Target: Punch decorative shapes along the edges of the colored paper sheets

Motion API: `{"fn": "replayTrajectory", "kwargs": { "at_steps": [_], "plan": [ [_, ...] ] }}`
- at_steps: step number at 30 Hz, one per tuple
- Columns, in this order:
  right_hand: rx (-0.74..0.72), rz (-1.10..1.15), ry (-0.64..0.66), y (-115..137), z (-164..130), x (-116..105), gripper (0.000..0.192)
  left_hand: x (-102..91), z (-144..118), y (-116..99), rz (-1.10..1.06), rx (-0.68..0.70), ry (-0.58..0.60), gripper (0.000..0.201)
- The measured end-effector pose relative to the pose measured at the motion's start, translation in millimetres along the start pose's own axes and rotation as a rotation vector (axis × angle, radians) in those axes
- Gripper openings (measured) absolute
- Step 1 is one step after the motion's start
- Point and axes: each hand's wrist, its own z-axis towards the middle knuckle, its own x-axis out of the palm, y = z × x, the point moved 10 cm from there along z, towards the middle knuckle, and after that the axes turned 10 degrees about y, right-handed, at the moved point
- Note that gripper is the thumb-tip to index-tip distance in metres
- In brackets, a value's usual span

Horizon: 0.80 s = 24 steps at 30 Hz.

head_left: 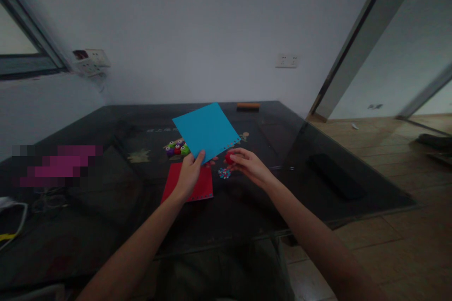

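Note:
My left hand pinches a blue sheet by its near corner, thumb on top, and holds it tilted above the table. Small holes or marks run along the sheet's right-hand edge. Close to that edge, my right hand grips a small red round object between thumb and fingers; its exact kind is unclear. Below it lies a little heap of red, blue and white bits. Partly under my left forearm rests a red sheet, with a similar row of marks along its near edge.
Several colourful round pieces with eye-like spots sit behind the blue sheet on the dark table. At the far edge is an orange-brown bar. A black oblong item lies to the right, a pink item to the left.

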Motion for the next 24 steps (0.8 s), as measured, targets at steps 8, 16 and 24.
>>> {"fn": "replayTrajectory", "kwargs": {
  "at_steps": [8,16,24],
  "plan": [
    [-0.134,0.047,-0.142,10,4,-28,0.037,-2.7,2,6,-0.034,0.032,-0.029,0.041],
    [-0.28,-0.211,-0.367,59,17,-94,0.045,-0.2,1,10,-0.054,0.036,-0.022,0.045],
    [-0.045,-0.941,-0.672,25,25,-162,0.021,-2.3,3,13,-0.075,0.031,-0.045,0.048]
  ]
}}
